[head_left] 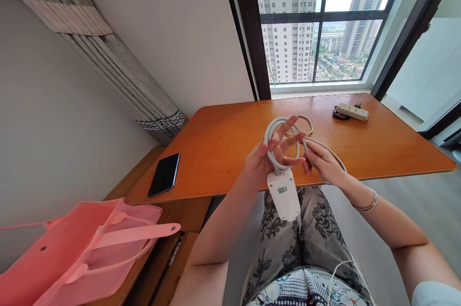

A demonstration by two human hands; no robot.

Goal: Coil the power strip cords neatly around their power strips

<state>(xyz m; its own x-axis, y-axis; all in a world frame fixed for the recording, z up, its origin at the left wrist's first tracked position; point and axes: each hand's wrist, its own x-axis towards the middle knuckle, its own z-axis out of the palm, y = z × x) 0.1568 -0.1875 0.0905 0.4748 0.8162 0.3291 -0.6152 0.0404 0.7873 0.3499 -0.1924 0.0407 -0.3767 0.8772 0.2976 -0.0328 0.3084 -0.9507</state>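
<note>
- Trousers point(322, 234): loose, soft grey cloth printed with black leafy sprays and curling stems, the motifs spread down both legs.
- Patterned garment point(306, 291) at the waist: a busy print on white, with blue grid lines, fine outlined flowers and leaves, darker navy bands and small touches of red.
- Sleeve point(437, 294) on the right: plain, very pale, ending above the elbow; only its lower edge shows.
- Bracelet point(367, 208) on the right wrist: silver-coloured, slim, rounded and shiny.
- Left grip point(278, 153) and right grip point(326, 164): ungloved human hands with slender fingers.
- Both forearms: bare.
- Cord point(333, 282): thin, white, looping across the clothing at the lap.
</note>
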